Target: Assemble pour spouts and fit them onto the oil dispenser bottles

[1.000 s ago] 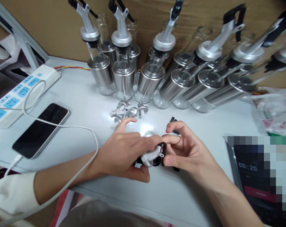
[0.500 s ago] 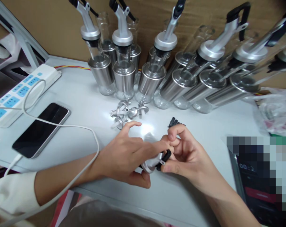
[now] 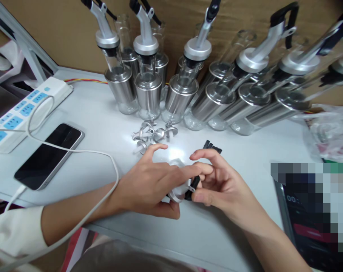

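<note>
- Nearest, a pale sleeve [image 3: 18,234] is seen at the lower left, and the bare forearm beyond it is crossed by a white cable [image 3: 113,166].
- Just ahead, a silver pourer head [image 3: 180,190] is held low above the grey tabletop [image 3: 89,104], between the two hands.
- It is clamped by the left hand [image 3: 151,185], thumb below and fingers curled over the top (much of the piece is hidden by them).
- Its black lever [image 3: 195,183] is pinched by the right hand [image 3: 221,181], thumb at the near side; the contact behind is partly covered.
- At the right, a dark-screened device [image 3: 297,215] is partly blotted out by coarse blocks.
- Beyond the right hand, a few black pieces [image 3: 212,146] are laid close together.
- At the left, a phone [image 3: 49,155] is set face up, with the cable passed over it.
- Past the left fingers, loose silver parts [image 3: 147,132] are heaped.
- Farther off, a power strip [image 3: 30,113] is placed at left, clear plastic wrapping [image 3: 330,132] at right.
- Across the back, steel-sleeved glass bottles [image 3: 180,96] are lined up, the front ones topped with silver pourers [image 3: 146,44].
- Behind everything, brown cardboard [image 3: 64,34] is stood.
</note>
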Motion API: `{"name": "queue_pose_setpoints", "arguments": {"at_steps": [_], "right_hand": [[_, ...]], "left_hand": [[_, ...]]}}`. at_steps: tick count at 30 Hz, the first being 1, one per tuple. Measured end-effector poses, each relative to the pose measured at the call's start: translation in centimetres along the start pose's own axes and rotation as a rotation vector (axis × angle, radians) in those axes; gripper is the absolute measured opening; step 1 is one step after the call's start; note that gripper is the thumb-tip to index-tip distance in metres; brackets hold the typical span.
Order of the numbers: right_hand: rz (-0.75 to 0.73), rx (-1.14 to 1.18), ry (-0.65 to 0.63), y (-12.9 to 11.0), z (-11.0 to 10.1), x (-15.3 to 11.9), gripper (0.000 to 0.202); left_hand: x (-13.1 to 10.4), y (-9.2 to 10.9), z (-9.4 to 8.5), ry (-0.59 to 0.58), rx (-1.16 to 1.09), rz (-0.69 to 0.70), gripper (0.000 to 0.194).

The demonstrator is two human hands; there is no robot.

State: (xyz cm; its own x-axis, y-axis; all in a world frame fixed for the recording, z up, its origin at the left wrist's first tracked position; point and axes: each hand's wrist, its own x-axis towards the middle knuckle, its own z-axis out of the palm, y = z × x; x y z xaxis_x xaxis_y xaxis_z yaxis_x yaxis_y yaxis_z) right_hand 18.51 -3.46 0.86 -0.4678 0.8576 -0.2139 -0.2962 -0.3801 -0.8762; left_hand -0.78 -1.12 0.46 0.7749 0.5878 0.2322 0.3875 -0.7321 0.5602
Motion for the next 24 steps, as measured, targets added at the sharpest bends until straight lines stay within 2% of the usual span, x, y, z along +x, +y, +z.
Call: {"name": "queue_pose_setpoints", "arguments": {"at_steps": [8, 13, 17, 24], "right_hand": [[-0.027, -0.06, 0.049, 0.23, -0.19, -0.37, 0.034], [-0.059, -0.113, 0.078, 0.31, -0.3, -0.33, 0.027], [-0.057, -0.119, 0.063, 0.19, -0.16, -0.36, 0.024], [-0.173, -0.419, 0.075, -0.11, 0.15, -0.33, 0.018]], "left_hand": [[0.22, 0.14, -0.13, 0.018, -0.001, -0.067, 0.054], [0.24, -0.03, 0.07, 0.1, 0.041, -0.038, 0.043], [0.07, -0.24, 0.26, 0.073, 0.024, -0.054, 0.045], [-0.01, -0.58, 0.47, 0.101, -0.008, -0.067, 0.04]]}}
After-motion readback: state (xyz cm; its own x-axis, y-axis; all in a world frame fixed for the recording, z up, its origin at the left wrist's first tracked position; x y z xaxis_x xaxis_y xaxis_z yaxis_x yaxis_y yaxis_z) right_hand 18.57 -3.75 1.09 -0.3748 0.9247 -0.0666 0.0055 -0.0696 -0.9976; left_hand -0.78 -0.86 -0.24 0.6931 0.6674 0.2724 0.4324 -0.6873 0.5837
